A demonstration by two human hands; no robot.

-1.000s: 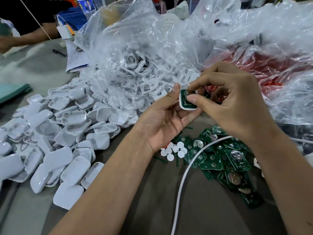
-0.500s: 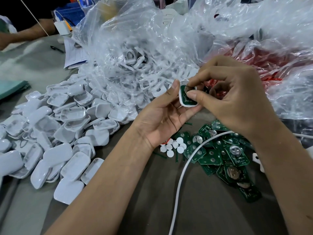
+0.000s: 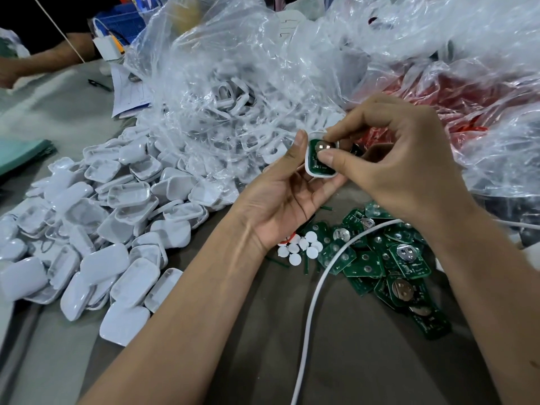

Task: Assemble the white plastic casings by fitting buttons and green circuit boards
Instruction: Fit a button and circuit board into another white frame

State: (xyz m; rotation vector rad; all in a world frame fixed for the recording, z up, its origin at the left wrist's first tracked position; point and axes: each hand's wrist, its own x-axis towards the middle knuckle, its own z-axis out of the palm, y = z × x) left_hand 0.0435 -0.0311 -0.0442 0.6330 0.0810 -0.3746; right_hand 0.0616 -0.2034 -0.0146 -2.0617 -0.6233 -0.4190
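My left hand (image 3: 280, 197) holds a white plastic casing (image 3: 309, 166) between thumb and fingers, palm up. A green circuit board (image 3: 317, 168) with a silver coin cell sits inside the casing. My right hand (image 3: 403, 165) pinches that board from above, thumb on its face and forefinger at its top edge. Below my hands lies a heap of green circuit boards (image 3: 388, 258), and small white round buttons (image 3: 301, 248) lie beside it. A big pile of white casings (image 3: 96, 229) covers the table on the left.
A clear plastic bag (image 3: 233, 92) of white parts stands behind the hands, and a bag with red contents (image 3: 467, 100) lies at the right. A white cable (image 3: 315, 302) crosses the boards. Another person's arm (image 3: 43, 59) rests at the far left.
My hands have shifted slightly and the casing has turned more upright. My right thumb now lies lower on the board's face, and the silver coin cell shows.
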